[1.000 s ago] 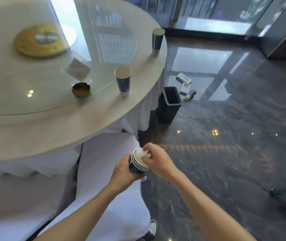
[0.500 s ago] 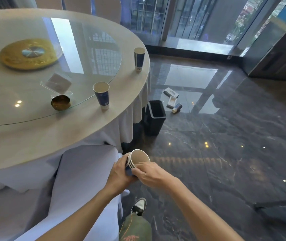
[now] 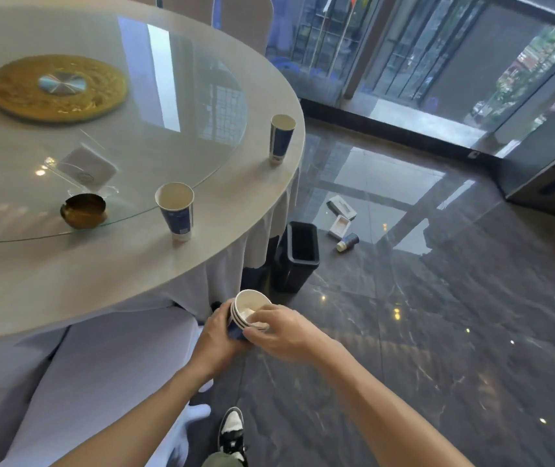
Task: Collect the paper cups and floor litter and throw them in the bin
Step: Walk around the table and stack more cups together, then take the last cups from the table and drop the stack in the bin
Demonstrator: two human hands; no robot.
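The left hand (image 3: pixel 217 335) was wrapped around the blue side of a nested stack of paper cups (image 3: pixel 249 313), and the right hand (image 3: pixel 284 328) was closed over the stack's near rim, fingers lying across the mouth. Something white and crumpled showed inside the top cup; what it was could not be told. The stack was held in the air below the near edge of the surface (image 3: pixel 134 271), above the dark floor.

The step in hand looked like seating the cups into one another. To do it well, the left hand should keep a firm hold low on the wall while the right presses straight down along the stack's axis, so the thin rims do not buckle and nothing spills out.

The cups were white inside with blue printed walls. Two more stood upright near the right edge of the surface: the nearer cup (image 3: pixel 175 210) just beside the glass turntable's rim, the farther cup (image 3: pixel 282 138) close to the edge. A fallen cup (image 3: pixel 347 242) and two small boxes (image 3: pixel 340 215) lay on the floor just beyond the open black bin (image 3: pixel 298 261).
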